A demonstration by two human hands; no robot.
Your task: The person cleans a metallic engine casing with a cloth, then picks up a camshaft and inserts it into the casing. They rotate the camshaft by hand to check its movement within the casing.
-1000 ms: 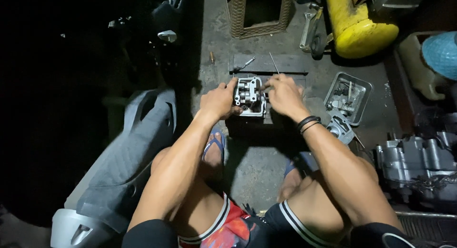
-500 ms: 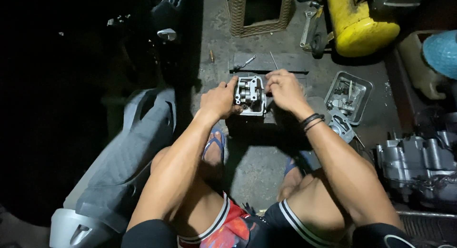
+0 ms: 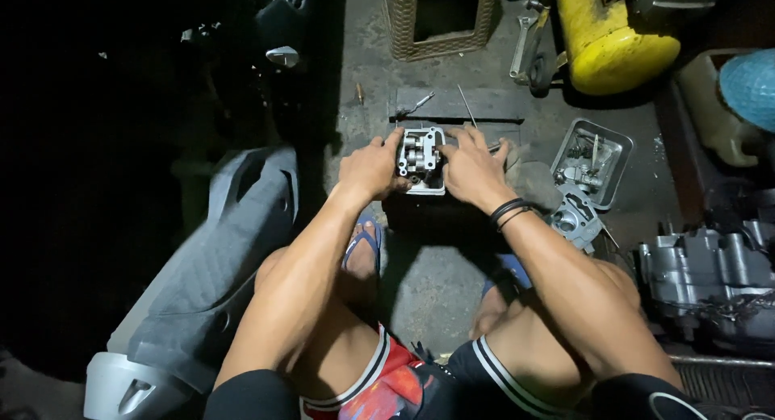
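A small grey metal engine cylinder head (image 3: 421, 158) rests on a dark block on the concrete floor in front of me. My left hand (image 3: 370, 168) grips its left side. On its right side lies my right hand (image 3: 472, 168), fingers closed against the casting and over a thin tool whose tip shows to the right. A black band circles my right wrist.
A metal tray (image 3: 592, 161) of small parts and a loose engine piece (image 3: 573, 219) sit to the right. A large engine block (image 3: 710, 279) is at the far right, a yellow tank (image 3: 605, 41) at the top, grey scooter bodywork (image 3: 210, 259) on the left.
Both hands stay on the cylinder head; my right hand has shifted slightly across its right side. The view has barely moved.
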